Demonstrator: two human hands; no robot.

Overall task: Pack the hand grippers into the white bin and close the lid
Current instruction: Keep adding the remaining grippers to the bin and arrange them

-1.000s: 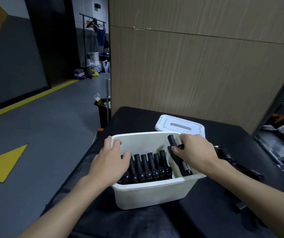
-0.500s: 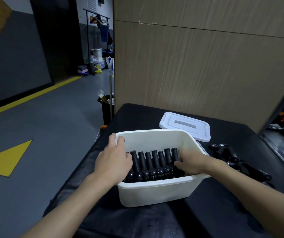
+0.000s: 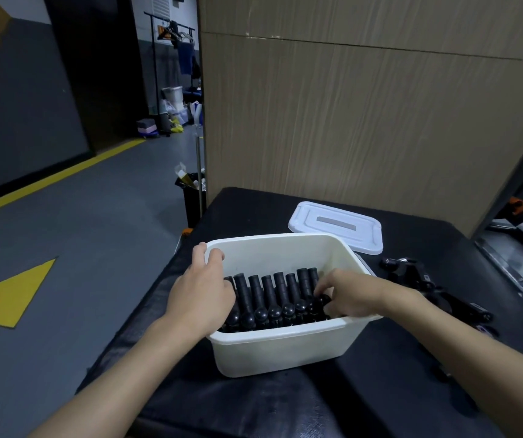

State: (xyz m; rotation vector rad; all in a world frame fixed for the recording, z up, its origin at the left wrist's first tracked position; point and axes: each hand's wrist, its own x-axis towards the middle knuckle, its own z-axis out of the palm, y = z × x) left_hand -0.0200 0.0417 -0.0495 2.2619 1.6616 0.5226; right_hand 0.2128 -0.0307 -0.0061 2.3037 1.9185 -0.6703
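Two hands worked inside the white bin [image 3: 285, 352] during the packing step (lid off, closing not yet begun). Left to right: the left hand [image 3: 201, 289] lay over the left end of the row, its fingertips [image 3: 215, 253] hooked over the bin's far-left rim, apparently steadying it. The hand grippers [image 3: 274, 298] stood packed side by side in the bin, handles leaning toward the far wall. The right hand [image 3: 348, 295] reached in over the right rim, fingers curled and pinching the rightmost gripper of the row, judged to be seating it. The lid [image 3: 337, 226] lay flat on the counter [image 3: 380, 393] just behind the bin's far-right corner, apart from both hands. Loose grippers [image 3: 424, 286] lay on the counter right of the bin, beside the right forearm. The next move probably called for releasing the seated gripper, then reaching right for a loose one.
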